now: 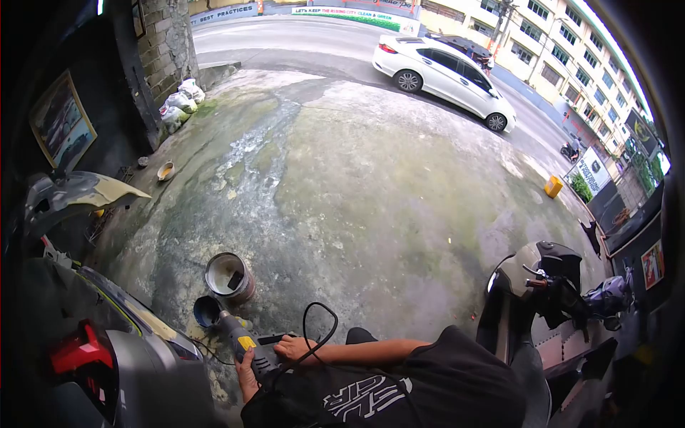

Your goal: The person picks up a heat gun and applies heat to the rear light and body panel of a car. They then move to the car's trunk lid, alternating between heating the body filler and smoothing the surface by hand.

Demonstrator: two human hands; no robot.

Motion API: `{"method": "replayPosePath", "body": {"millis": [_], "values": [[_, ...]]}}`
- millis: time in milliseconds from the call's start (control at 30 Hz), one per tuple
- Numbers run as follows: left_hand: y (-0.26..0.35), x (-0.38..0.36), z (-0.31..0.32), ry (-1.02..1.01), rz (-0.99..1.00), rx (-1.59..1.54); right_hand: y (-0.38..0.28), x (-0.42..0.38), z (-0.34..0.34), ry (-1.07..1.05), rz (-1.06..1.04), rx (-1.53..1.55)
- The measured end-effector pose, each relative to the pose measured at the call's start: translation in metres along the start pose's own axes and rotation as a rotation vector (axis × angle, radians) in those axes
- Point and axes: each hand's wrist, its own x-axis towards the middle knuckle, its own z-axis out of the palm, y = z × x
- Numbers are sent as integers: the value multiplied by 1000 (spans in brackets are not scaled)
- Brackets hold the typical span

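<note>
A grey heat gun (pixel 239 339) with a yellow label lies across the lower left of the view, its nozzle pointing at a small dark blue container (pixel 207 312) on the ground. My left hand (pixel 247 374) is wrapped round the tool's body from below. At the tool's rear, my right hand (pixel 291 347) has its fingers closed against the grey housing; what they grip there is partly hidden. A black cord (pixel 328 308) loops up over my right wrist. Just beyond the container stands a round bucket (pixel 247 289) with a dark object inside.
A motorcycle (pixel 549 285) stands at the right. Vehicle body parts (pixel 93 349) and a curved panel (pixel 100 189) are at the left. A yellow jug (pixel 553 187), white sacks (pixel 182 103) and a small bowl (pixel 165 170) sit farther off. A white car (pixel 446 71) is on the road.
</note>
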Motion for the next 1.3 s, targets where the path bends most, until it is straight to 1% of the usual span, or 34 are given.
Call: {"method": "replayPosePath", "body": {"millis": [33, 100, 133, 167, 233, 300, 333, 500, 567, 600, 733, 800, 833, 900, 933, 1000, 1033, 1100, 1167, 1233, 1267, 1300], "values": [[2, 11, -1, -5, 3, 11, 6, 9, -4, -46, 2, -14], [-7, 38, -13, -4, -127, -102, 24, 21, -10, -23, -7, -12], [-3, 45, -3, -3, -196, -157, 29, 25, -17, -87, -9, -18], [-1, 49, 5, -9, -201, -143, 32, 28, -24, -154, -10, -22], [0, 44, 25, -54, -224, -210, 40, 26, -38, -93, 0, -11], [-1, 43, 47, -90, -191, -224, 52, 26, -56, -151, -9, -19], [-1, 46, 61, -110, -168, -231, 59, 23, -64, -97, -39, -21], [-24, 49, 135, -217, -55, -247, 101, -2, -115, -13, -57, -25], [-36, 51, 169, -270, -13, -248, 119, -17, -136, -17, -117, -4], [-43, 51, 185, -297, 7, -250, 130, -25, -145, 26, -158, 24], [-64, 50, 243, -401, 76, -242, 153, -66, -189, 138, -108, 107], [-66, 48, 268, -439, 96, -240, 157, -80, -208, 112, -9, 290], [-65, 46, 277, -457, 111, -232, 157, -85, -219, 124, -10, 293], [-67, 43, 293, -478, 125, -230, 159, -93, -241, 141, -50, 435], [-68, 42, 300, -490, 132, -226, 164, -92, -246, 150, -53, 435], [-68, 41, 307, -496, 147, -226, 174, -89, -253, 138, -123, 560], [-70, 43, 311, -498, 156, -228, 172, -91, -264, 134, -129, 562], [-71, 50, 314, -516, 166, -235, 161, -94, -290, 270, -208, 766], [-73, 61, 316, -537, 206, -253, 163, -88, -286, 239, -212, 761], [-71, 70, 311, -339, 164, -234, 164, -77, -269, 431, -93, 842], [-67, 82, 293, -343, 126, -204, 173, -67, -249, 356, 31, 769], [-67, 88, 273, -341, 89, -179, 183, -55, -227, 229, 173, 762]]}}
